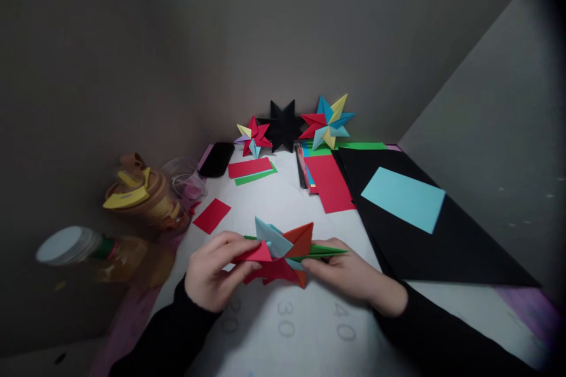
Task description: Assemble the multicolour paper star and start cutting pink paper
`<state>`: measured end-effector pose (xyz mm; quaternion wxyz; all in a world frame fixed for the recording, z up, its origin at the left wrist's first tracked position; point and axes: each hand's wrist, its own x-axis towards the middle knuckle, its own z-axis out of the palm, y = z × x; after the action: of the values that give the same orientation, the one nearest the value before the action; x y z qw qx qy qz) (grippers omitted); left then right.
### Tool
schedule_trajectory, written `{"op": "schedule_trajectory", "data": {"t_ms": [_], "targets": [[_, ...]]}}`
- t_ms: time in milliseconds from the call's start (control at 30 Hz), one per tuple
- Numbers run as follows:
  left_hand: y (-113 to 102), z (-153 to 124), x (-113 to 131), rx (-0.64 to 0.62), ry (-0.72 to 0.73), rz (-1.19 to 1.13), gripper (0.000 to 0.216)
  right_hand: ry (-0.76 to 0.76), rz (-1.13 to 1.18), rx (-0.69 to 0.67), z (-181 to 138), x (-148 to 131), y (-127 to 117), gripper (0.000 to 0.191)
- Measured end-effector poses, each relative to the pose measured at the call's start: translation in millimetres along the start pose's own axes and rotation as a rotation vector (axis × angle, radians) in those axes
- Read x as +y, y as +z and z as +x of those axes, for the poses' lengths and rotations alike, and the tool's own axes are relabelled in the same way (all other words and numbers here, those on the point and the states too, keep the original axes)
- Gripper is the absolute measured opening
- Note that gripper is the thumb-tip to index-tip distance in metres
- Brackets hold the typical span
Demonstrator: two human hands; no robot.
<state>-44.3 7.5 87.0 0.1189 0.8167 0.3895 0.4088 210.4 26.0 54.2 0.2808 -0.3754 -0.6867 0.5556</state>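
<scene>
1. While both hands close on it from either side, the half-built folded paper star of red, light-blue, orange and green points (283, 250) sits just below the middle of the frame, held just over the white table top printed with grey numbers (283, 330).
2. The left hand (210, 274) pinches a red point at the star's left edge between thumb and fingers.
3. The right hand (349, 274) grips the star's right side, where flat green points stick out toward the right of the frame.
4. Both hands are clamped on the same piece, with only the star between them; black sleeves run down to the bottom edge.
5. Right of centre lies a large black paper sheet (442, 247) with a light-blue paper rectangle (403, 198) on top of it.
6. A red paper sheet (329, 184) lies just left of the black one, above the star.
7. A small red paper rectangle (212, 215) lies up and left of the left hand.
8. At the upper middle, against the grey wall, stand three finished paper stars: a small red, yellow and blue one (253, 136), a black one (283, 125) and a larger blue, red and yellow one (327, 122).
9. At the left edge lies a clear bottle with a white cap (101, 250), blurred, with a brown jar (141, 194) above it.
</scene>
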Motion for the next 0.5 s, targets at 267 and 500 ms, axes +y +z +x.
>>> {"op": "schedule_trajectory", "data": {"t_ms": [267, 500], "targets": [[-2.2, -0.4, -2.0, -0.062, -0.134, -0.070, 0.020, -0.053, 0.004, -0.028, -0.1, 0.4, -0.7, 0.019], [8.5, -10.3, 1.4, 0.105, -0.388, -0.169, 0.026, -0.051, -0.031, -0.016, 0.2, -3.0, 1.0, 0.021]]}}
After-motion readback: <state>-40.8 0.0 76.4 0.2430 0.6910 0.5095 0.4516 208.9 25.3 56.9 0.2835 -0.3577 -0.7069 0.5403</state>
